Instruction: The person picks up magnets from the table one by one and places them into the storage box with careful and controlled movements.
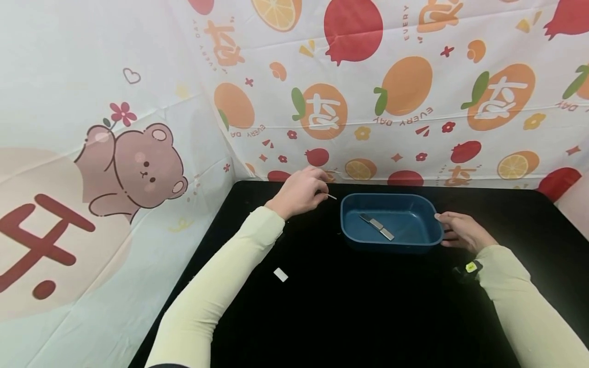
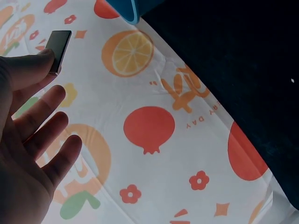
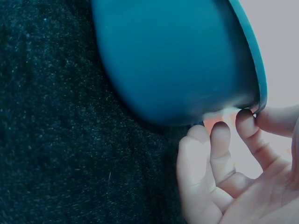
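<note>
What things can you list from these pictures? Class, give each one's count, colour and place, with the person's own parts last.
Blue plastic tub: one, dark blue, on the table between the hands.
Flat grey metal bars in the tub: two, silver-grey, lying end to end on the tub floor.
Small grey metal bar: one, dark grey, pinched in the left hand's fingertips left of the tub.
White rectangular tag: one, white, flat on the table near the left forearm.
Black table cover: one, black, under everything.
Fruit-print cloth: one, white with oranges and pomegranates, behind the table.
Bear-print cloth: one, pale with a pink bear, on the left.
Left hand: one, pinching the small bar.
Right hand: one, fingers at the tub's right rim.
Sleeves: two, pale green.
</note>
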The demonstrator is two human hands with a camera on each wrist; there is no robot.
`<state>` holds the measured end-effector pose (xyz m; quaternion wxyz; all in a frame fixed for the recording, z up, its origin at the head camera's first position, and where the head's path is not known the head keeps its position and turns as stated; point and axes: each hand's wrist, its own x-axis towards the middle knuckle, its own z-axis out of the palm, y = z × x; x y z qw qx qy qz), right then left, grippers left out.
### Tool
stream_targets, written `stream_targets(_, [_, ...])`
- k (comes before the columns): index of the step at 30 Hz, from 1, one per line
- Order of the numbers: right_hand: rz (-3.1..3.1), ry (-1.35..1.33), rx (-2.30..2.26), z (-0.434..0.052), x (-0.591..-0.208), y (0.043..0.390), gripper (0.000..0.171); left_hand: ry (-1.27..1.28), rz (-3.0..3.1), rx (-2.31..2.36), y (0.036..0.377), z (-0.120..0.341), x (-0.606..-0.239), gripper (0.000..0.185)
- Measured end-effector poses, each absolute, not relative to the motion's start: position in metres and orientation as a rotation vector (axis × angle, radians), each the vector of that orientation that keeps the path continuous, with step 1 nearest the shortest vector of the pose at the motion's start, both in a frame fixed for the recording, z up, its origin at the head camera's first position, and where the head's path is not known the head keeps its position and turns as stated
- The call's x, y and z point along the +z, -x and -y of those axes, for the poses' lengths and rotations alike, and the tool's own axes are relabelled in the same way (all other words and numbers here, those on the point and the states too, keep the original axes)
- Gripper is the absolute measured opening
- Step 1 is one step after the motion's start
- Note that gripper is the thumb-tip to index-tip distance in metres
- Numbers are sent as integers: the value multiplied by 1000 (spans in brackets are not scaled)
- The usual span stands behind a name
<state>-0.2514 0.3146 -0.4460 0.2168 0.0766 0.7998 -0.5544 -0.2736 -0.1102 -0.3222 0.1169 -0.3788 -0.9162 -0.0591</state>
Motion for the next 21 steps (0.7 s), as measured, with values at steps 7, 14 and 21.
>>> stream_targets(7, [-2210,-217,-1545,-315,-447,252,38,1143,2680,-145,272,101,-327,12])
stream_targets(14, [-2209,-226,-1544,-315,-447,252,40,1155,2683,-162,272,94,-331,12])
stream_targets(21, [-2209,-220,-1538,-315,-446,253,41,1171,2688,-134,275,88,-333,14])
